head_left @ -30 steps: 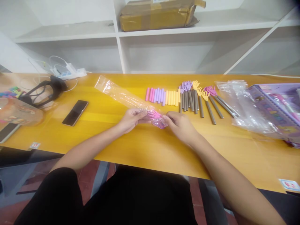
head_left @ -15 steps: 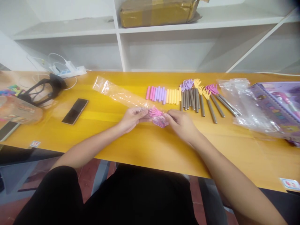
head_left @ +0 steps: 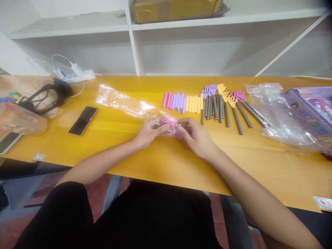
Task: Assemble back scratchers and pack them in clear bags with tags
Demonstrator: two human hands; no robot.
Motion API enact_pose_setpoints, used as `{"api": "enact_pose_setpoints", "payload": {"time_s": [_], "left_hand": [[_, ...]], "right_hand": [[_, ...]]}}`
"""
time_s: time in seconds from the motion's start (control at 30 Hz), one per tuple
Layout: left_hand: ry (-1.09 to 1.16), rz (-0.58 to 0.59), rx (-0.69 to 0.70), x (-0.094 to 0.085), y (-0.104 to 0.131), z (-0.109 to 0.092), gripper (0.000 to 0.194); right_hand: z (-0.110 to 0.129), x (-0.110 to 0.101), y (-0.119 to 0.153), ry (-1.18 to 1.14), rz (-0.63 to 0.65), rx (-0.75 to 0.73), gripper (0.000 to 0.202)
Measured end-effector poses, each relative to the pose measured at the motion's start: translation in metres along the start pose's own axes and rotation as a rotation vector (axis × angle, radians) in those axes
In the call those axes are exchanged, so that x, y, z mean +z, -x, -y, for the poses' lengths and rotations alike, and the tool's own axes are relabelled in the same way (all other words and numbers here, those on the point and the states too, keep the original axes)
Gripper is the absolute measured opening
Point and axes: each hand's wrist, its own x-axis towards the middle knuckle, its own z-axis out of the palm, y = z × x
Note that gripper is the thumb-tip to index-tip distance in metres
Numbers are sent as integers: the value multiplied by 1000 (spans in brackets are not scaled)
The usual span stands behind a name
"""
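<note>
A long clear plastic bag [head_left: 121,102] slants across the table, its lower right end bunched between my hands. Pink claw-shaped back scratcher heads [head_left: 169,121] show in that end. My left hand [head_left: 149,134] is closed on the bag beside the pink pieces, thumb on top. Closed too, my right hand [head_left: 196,137] pinches the bag's right end between thumb and fingers. Just beyond my hands lies a row of short pink, purple and yellow tubes [head_left: 183,103]. To their right are several back scratchers [head_left: 220,107] with metal rods and purple, yellow and magenta claw heads.
Crumpled clear bags [head_left: 278,110] and a purple printed box [head_left: 306,114] lie at the right. On the left are a phone [head_left: 83,121], a black strapped device [head_left: 48,97], a plastic tub [head_left: 23,119] and a power strip [head_left: 83,76]. White shelves [head_left: 189,52] stand behind.
My hands have bunched the bag's end tighter, and the pink heads have shifted slightly up and left within it. The whole view has shifted a little.
</note>
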Motion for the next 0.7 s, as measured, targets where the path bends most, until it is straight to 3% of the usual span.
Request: {"api": "enact_pose_setpoints", "payload": {"time_s": [0.1,0.2,0.3,0.5,0.7], "left_hand": [[-6,-58,59,-1,-2,-3,35],[16,-137,130,-6,-7,-11,34],[52,-198,149,-11,-11,-19,37],[82,-144,69,-11,-12,-20,43],[64,-136,34,-6,-6,-7,39]], "right_hand": [[0,-2,1,-2,3,29,50],[-4,-13,-2,92,27,91,44],[-10,-25,-6,166,59,118,60],[-11,-29,-10,114,12,37,72],[-5,-21,-8,61,40,-12,66]]}}
